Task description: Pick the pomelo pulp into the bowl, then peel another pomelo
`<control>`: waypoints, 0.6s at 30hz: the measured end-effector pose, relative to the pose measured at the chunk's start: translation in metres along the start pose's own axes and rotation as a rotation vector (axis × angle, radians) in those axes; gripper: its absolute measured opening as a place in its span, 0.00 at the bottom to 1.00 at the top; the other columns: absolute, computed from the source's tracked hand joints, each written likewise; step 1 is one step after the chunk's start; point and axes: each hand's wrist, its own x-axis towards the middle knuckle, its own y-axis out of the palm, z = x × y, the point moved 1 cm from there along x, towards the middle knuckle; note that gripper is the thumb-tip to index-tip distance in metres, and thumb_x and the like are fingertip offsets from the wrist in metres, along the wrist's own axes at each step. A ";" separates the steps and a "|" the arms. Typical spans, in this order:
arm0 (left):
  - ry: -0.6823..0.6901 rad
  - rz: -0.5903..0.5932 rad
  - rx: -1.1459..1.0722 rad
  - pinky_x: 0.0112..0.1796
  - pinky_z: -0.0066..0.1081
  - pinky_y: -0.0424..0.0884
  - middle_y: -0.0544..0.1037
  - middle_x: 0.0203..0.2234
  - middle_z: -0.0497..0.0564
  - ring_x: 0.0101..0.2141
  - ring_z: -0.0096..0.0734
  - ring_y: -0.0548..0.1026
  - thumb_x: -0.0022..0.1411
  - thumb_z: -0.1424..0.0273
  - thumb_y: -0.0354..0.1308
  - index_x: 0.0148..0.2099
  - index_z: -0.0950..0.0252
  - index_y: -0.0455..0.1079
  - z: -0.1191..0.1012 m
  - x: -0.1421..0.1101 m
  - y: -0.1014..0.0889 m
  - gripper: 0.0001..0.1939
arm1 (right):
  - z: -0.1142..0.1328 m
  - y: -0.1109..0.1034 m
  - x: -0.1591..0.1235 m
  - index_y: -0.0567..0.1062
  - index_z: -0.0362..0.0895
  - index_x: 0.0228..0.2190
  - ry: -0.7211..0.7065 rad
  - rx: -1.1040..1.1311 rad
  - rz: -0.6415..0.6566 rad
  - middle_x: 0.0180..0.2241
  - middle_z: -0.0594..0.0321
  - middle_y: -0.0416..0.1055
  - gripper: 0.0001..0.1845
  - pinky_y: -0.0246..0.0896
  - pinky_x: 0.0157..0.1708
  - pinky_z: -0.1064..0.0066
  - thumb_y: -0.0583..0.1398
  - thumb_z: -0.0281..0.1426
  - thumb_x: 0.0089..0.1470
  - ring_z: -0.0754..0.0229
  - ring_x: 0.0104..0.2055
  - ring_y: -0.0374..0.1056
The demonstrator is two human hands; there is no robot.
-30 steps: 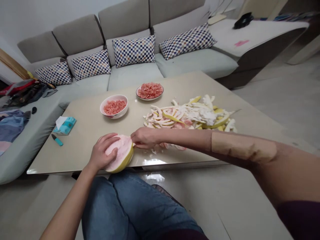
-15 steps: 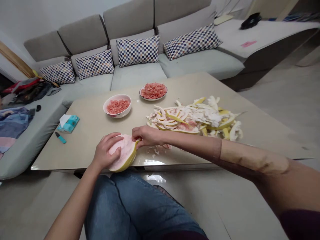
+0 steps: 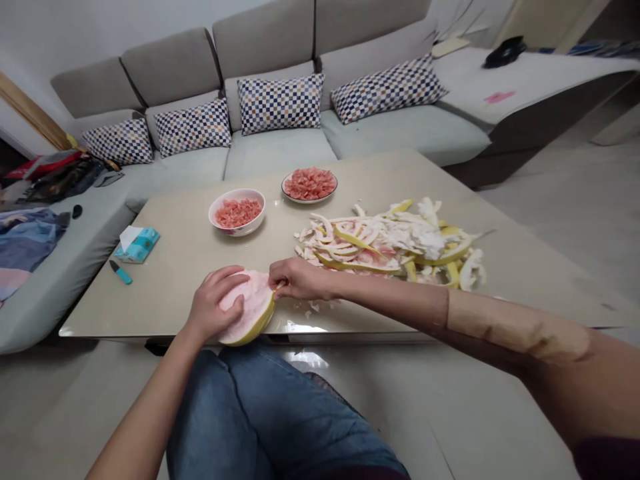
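A partly peeled pomelo, with pinkish-white pith on top and yellow rind below, is held at the table's front edge above my knees. My left hand wraps round its left side, thumb and fingers pressed on the pith. At its right edge my right hand is closed in a pinch against the rind; the fingertips partly hide what they grip. To the right lies a heap of pomelo peel, yellow strips and white pith mixed. Small pith scraps are scattered by my right wrist.
Farther back on the table stand a white bowl and a plate, both with pink pomelo pulp. At the left are a tissue pack and a small teal-handled knife. A sofa with checkered cushions runs behind.
My right hand has shifted slightly right, away from the pomelo's middle, still pinching at its edge. My left hand keeps its hold. The camera view has tilted a little.
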 end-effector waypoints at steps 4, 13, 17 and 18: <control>-0.015 -0.008 0.006 0.54 0.41 0.69 0.76 0.52 0.52 0.52 0.39 0.72 0.60 0.69 0.54 0.51 0.57 0.73 0.001 -0.001 0.000 0.17 | 0.003 0.000 -0.004 0.77 0.40 0.35 0.043 -0.037 -0.019 0.33 0.59 0.72 0.09 0.59 0.33 0.73 0.68 0.30 0.52 0.61 0.33 0.68; -0.019 -0.021 0.007 0.54 0.41 0.69 0.76 0.52 0.52 0.52 0.39 0.72 0.61 0.68 0.55 0.51 0.57 0.72 0.001 -0.002 0.001 0.16 | 0.007 -0.001 -0.001 0.79 0.41 0.36 0.060 -0.058 -0.041 0.35 0.59 0.74 0.10 0.59 0.35 0.72 0.69 0.29 0.50 0.61 0.35 0.70; 0.003 -0.020 0.015 0.54 0.41 0.69 0.76 0.51 0.52 0.52 0.39 0.73 0.60 0.69 0.55 0.51 0.58 0.73 -0.002 0.000 0.002 0.16 | 0.009 -0.006 0.004 0.78 0.41 0.33 -0.002 -0.055 0.055 0.34 0.61 0.74 0.08 0.56 0.33 0.74 0.67 0.22 0.49 0.62 0.33 0.68; 0.011 -0.020 0.019 0.54 0.41 0.69 0.76 0.51 0.52 0.52 0.38 0.73 0.60 0.69 0.56 0.51 0.58 0.73 -0.003 0.001 0.002 0.16 | 0.010 -0.006 0.004 0.77 0.41 0.32 -0.015 -0.076 0.074 0.33 0.62 0.73 0.07 0.55 0.32 0.74 0.66 0.21 0.48 0.63 0.32 0.67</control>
